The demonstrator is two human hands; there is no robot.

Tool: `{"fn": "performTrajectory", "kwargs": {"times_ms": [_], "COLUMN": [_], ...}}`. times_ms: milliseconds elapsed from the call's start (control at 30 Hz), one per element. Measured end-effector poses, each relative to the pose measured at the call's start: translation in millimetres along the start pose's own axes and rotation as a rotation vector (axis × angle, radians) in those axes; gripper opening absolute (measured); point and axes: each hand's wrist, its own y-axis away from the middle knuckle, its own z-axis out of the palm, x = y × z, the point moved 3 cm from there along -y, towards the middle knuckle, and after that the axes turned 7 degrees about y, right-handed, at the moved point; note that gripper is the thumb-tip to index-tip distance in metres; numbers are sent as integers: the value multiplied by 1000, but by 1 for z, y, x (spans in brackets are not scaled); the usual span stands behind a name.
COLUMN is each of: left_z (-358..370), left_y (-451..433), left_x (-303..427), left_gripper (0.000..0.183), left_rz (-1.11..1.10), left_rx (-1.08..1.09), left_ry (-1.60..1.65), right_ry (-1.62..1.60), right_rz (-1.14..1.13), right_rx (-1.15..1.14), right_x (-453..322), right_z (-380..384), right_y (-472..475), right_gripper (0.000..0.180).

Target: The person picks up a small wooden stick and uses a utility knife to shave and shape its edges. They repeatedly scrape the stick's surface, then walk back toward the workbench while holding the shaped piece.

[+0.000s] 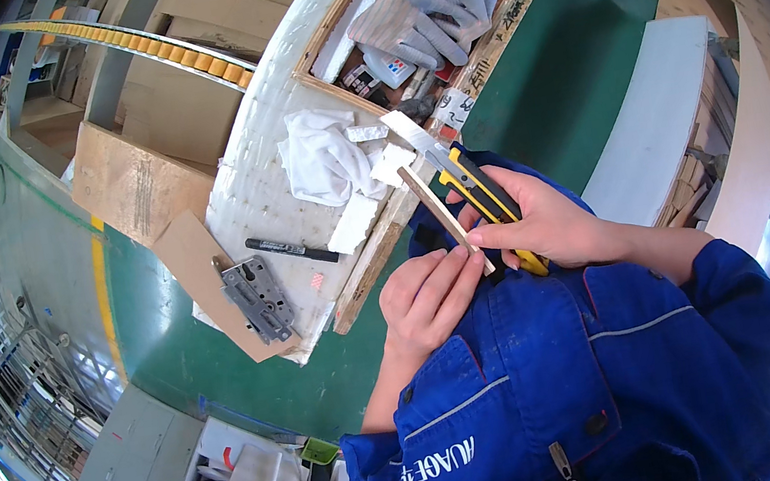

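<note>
My right hand (545, 214) is closed around a yellow and black utility knife (471, 184), its wide blade (409, 131) extended toward the bench. Between the fingers of my left hand (429, 293) is one end of a thin wooden strip (436, 204), dark on one face and pale along the edge. The right thumb rests close to that end of the strip. Knife and strip lie side by side, near the front of my blue jacket. Just beyond them are torn white foam pieces (354, 222) and a crumpled white cloth (323, 155) on the bench.
A black marker (292, 249) and a metal mortise lock (257, 299) lie at the bench's left end, the lock on cardboard (188, 257). A wooden tray (335, 96) holds grey work gloves (424, 17) and tools. Stacked boards (649, 122) stand at the right, across green floor (573, 59).
</note>
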Motion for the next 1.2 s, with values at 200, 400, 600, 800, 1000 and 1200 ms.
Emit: {"fn": "performTrajectory", "kwargs": {"times_ms": [200, 400, 600, 800, 1000, 1200], "left_z": [2, -4, -10, -6, -8, -10], "left_y": [-2, 4, 7, 9, 8, 11], "left_x": [-5, -12, -12, -17, -15, -11], "left_gripper": [32, 29, 27, 27, 30, 33], "left_rz": [88, 84, 102, 72, -27, -85], "left_rx": [5, 54, 72, 74, 46, 14], "left_ry": [122, 143, 112, 105, 179, 171], "right_ry": [68, 718, 1024, 1101, 1383, 1503], "right_rz": [-2, -205, -422, -482, -555, -688], "right_rx": [-7, 307, 313, 295, 314, 260], "right_x": [3, 15, 26, 32, 26, 15], "right_z": [-3, -32, -50, -48, -43, -36], "right_y": [-1, 5, 11, 4, 4, 5], "right_gripper": [37, 38, 37, 38, 45, 46]}}
